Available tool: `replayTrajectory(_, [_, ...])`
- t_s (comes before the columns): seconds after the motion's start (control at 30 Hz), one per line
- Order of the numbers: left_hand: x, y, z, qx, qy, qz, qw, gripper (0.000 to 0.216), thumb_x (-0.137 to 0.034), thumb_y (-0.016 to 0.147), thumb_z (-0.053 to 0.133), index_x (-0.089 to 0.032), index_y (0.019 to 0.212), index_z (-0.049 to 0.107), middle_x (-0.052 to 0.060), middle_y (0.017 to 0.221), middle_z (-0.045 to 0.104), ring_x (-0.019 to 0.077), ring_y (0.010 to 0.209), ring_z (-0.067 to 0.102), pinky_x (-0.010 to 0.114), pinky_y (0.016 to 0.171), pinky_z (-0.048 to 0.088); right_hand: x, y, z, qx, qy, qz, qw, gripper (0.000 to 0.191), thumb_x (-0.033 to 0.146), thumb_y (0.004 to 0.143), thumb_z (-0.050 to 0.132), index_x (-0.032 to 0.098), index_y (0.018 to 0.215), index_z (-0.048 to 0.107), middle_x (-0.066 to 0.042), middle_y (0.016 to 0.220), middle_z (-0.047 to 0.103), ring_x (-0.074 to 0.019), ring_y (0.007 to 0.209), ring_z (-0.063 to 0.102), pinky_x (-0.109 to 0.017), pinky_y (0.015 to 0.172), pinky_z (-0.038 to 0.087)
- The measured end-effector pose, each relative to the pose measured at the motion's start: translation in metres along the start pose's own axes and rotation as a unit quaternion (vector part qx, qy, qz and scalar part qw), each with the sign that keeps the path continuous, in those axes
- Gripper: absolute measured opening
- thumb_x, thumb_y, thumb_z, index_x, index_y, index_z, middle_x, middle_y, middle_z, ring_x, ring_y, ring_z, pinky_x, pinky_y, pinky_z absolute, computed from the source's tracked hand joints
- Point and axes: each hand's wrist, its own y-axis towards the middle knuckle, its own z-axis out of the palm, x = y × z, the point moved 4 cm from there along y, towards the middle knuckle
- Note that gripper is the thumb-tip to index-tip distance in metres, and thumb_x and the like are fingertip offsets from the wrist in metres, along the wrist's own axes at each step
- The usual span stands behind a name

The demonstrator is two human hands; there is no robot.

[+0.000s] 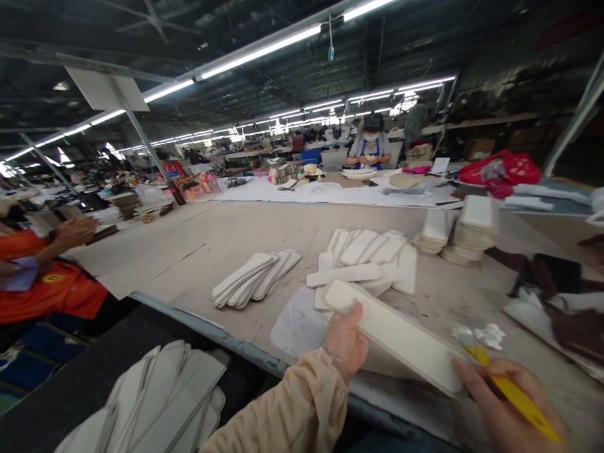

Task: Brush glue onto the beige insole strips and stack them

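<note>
Hands [345, 342] clamped, left on pale strip [397, 337], right [516, 433] on yellow-handled tool [519, 397], tan worktable [262, 228], dim, seemingly metal roof [241, 17], tube lights [262, 52]

One yellow tool [519, 398], one held strip [400, 339]

The head camera looks forward and down over a table [262, 225], the left hand [347, 342] close at five o'clock.

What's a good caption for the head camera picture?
Left hand holds a pale strip; right hand, with a yellow tool, touches its end.
</note>
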Motion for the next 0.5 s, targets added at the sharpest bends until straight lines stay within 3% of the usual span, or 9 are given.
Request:
replayTrajectory(0.27, [-0.003, -0.003, -0.002, -0.004, -0.016, -0.017, 1.000, 0.019, -0.017, 0.081, 0.070, -0.013, 0.099, 0.068, 0.012, 0.105, 0.074, 0.0238, 0.112, 0.066, 0.034, 0.102, 0.051, 0.002, -0.006, 0.001, 0.001, 0.028, -0.031, 0.999, 0.043, 0.060, 0.065, 0.072, 0.025, 0.083, 0.055, 0.003, 0.074, 0.057, -0.0151, 0.063, 0.052, -0.028, 0.056, 0.041])
replayTrajectory(0.5, [-0.005, -0.002, -0.008, -0.020, -0.013, -0.032, 0.999, 0.018, -0.017, 0.082, 0.069, -0.012, 0.100, 0.068, 0.012, 0.106, 0.073, 0.0235, 0.114, 0.065, 0.034, 0.101, 0.052, 0.009, -0.015, 0.002, 0.021, 0.010, -0.016, 1.000, 0.040, 0.060, 0.070, 0.070, 0.025, 0.083, 0.054, 0.002, 0.074, 0.055, -0.0150, 0.060, 0.048, -0.028, 0.054, 0.040])
